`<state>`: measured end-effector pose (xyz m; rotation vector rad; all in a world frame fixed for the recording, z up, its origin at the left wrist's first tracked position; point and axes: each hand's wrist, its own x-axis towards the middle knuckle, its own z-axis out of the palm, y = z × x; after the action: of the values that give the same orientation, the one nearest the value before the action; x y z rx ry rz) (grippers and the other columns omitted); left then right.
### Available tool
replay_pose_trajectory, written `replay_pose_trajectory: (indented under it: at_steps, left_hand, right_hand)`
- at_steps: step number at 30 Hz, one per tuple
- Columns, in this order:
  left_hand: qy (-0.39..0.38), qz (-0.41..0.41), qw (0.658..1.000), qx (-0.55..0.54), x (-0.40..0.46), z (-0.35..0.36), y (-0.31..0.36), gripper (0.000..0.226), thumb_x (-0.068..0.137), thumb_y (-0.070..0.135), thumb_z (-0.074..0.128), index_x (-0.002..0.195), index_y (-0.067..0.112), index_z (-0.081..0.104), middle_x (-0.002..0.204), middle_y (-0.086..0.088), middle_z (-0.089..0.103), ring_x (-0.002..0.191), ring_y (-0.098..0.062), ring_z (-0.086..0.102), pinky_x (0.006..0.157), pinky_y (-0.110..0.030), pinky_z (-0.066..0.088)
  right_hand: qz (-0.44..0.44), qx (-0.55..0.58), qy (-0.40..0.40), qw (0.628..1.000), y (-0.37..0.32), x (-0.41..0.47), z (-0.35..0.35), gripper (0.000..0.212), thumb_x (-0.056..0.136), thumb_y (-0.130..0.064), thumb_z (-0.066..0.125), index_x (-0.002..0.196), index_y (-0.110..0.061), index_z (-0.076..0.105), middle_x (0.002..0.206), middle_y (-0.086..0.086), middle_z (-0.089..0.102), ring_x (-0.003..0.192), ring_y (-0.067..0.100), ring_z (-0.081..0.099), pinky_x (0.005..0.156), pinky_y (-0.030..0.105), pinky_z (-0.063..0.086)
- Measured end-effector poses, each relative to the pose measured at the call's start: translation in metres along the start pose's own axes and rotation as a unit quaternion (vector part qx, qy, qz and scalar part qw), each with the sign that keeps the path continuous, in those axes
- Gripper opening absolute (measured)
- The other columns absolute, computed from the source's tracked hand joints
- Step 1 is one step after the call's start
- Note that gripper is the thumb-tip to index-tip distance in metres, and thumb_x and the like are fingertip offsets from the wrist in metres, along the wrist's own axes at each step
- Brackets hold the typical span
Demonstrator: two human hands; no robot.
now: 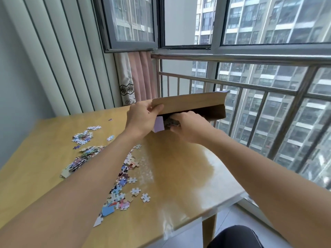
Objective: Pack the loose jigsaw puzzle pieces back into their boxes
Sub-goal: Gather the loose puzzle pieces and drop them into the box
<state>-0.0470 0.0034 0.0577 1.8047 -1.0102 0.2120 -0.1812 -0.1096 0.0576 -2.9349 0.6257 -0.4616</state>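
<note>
A flat cardboard puzzle box [189, 102] with a lilac side is held up above the far edge of the wooden table [179, 169], its opening facing me. My left hand [143, 117] grips the box's lid flap at the left end. My right hand [188, 127] grips a clump of puzzle pieces [170, 122] at the box's opening. Loose puzzle pieces lie on the table in a pile at the left [84, 154] and in a strip [123, 185] running under my left forearm.
A metal railing [250, 86] and large windows stand right behind the table's far and right edges. Pink curtains [141, 77] hang at the back. White vertical blinds [62, 59] cover the left wall. A dark knee [234, 237] shows below the table's near corner.
</note>
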Motion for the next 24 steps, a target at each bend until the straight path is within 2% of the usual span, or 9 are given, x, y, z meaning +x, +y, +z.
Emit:
replay_pose_trajectory:
  at_steps: [3, 7, 10, 12, 14, 16, 19, 21, 24]
  left_hand:
    - [-0.005, 0.002, 1.0, 0.009, 0.001, -0.003, -0.002, 0.019, 0.093, 0.041, 0.066, 0.107, 0.033, 0.076, 0.071, 0.02, 0.062, 0.071, -0.011, 0.056, 0.068, -0.025, 0.04]
    - [-0.015, -0.004, 1.0, 0.003, -0.005, 0.0, -0.004, 0.018, 0.092, 0.04, 0.067, 0.107, 0.034, 0.076, 0.069, 0.022, 0.06, 0.066, -0.002, 0.052, 0.064, -0.025, 0.04]
    - [-0.045, -0.01, 0.999, 0.001, -0.012, 0.001, -0.009, 0.016, 0.093, 0.039, 0.067, 0.103, 0.032, 0.077, 0.074, 0.021, 0.066, 0.068, -0.002, 0.055, 0.066, -0.023, 0.045]
    - [-0.069, -0.033, 0.997, 0.015, -0.018, 0.001, -0.017, 0.023, 0.093, 0.04, 0.065, 0.077, 0.027, 0.075, 0.06, 0.022, 0.057, 0.059, -0.005, 0.048, 0.058, -0.023, 0.038]
    - [-0.108, -0.052, 0.993, 0.02, -0.026, 0.003, -0.027, 0.051, 0.094, 0.041, 0.064, 0.049, 0.021, 0.05, 0.042, 0.015, 0.038, 0.05, -0.01, 0.033, 0.052, -0.027, 0.026]
    - [-0.169, -0.076, 0.983, -0.01, -0.036, 0.005, -0.034, 0.061, 0.094, 0.043, 0.064, 0.046, 0.018, 0.036, 0.047, 0.006, 0.038, 0.051, -0.014, 0.029, 0.056, -0.029, 0.023]
    - [-0.237, -0.091, 0.967, 0.022, -0.055, 0.001, -0.046, 0.055, 0.094, 0.043, 0.063, 0.055, 0.008, 0.047, 0.059, -0.004, 0.039, 0.05, -0.015, 0.03, 0.055, -0.029, 0.027]
    - [-0.307, -0.087, 0.946, 0.05, -0.061, -0.008, -0.049, 0.042, 0.093, 0.047, 0.064, 0.081, 0.007, 0.067, 0.075, -0.001, 0.056, 0.051, -0.01, 0.043, 0.049, -0.023, 0.037]
    - [-0.374, -0.07, 0.922, 0.076, -0.058, -0.044, -0.063, 0.025, 0.083, 0.05, 0.073, 0.104, 0.037, 0.074, 0.115, 0.016, 0.067, 0.1, -0.002, 0.062, 0.084, -0.023, 0.052]
  right_hand:
    - [-0.021, -0.027, -0.064, 0.997, 0.007, 0.0, 0.004, 0.035, 0.102, -0.048, 0.046, 0.119, -0.026, 0.066, 0.106, 0.003, 0.066, 0.091, 0.026, 0.062, 0.074, 0.036, 0.05]
    - [0.003, -0.051, -0.173, 0.984, 0.013, 0.0, 0.002, 0.06, 0.097, -0.062, 0.045, 0.144, -0.024, 0.048, 0.132, 0.003, 0.059, 0.11, 0.024, 0.056, 0.095, 0.038, 0.048]
    - [-0.041, -0.039, -0.179, 0.982, 0.003, -0.005, -0.011, 0.042, 0.1, -0.043, 0.051, 0.135, -0.019, 0.057, 0.121, 0.005, 0.065, 0.101, 0.024, 0.06, 0.092, 0.041, 0.052]
    - [-0.08, 0.01, -0.172, 0.982, -0.015, -0.011, -0.03, 0.027, 0.102, -0.026, 0.051, 0.119, -0.013, 0.068, 0.106, 0.004, 0.07, 0.095, 0.023, 0.064, 0.087, 0.035, 0.054]
    - [-0.081, 0.088, -0.157, 0.98, -0.03, -0.016, -0.048, 0.022, 0.099, -0.018, 0.056, 0.109, -0.015, 0.075, 0.088, -0.006, 0.071, 0.083, 0.015, 0.065, 0.074, 0.019, 0.053]
    - [-0.074, 0.151, -0.127, 0.977, -0.039, -0.01, -0.053, 0.026, 0.096, -0.01, 0.056, 0.104, -0.021, 0.078, 0.087, -0.012, 0.074, 0.082, 0.007, 0.071, 0.072, 0.018, 0.058]
    - [-0.057, 0.178, -0.107, 0.977, -0.05, 0.013, -0.033, 0.035, 0.094, 0.002, 0.048, 0.099, -0.017, 0.076, 0.092, -0.004, 0.076, 0.08, 0.009, 0.074, 0.075, 0.031, 0.063]
    - [-0.036, 0.185, -0.1, 0.977, -0.053, 0.03, -0.013, 0.033, 0.094, 0.001, 0.048, 0.093, -0.018, 0.076, 0.089, 0.0, 0.077, 0.078, 0.013, 0.075, 0.075, 0.037, 0.063]
    - [-0.03, 0.206, -0.102, 0.973, -0.064, 0.054, 0.018, 0.023, 0.094, -0.002, 0.054, 0.093, -0.015, 0.073, 0.092, 0.009, 0.076, 0.084, 0.025, 0.074, 0.075, 0.041, 0.062]
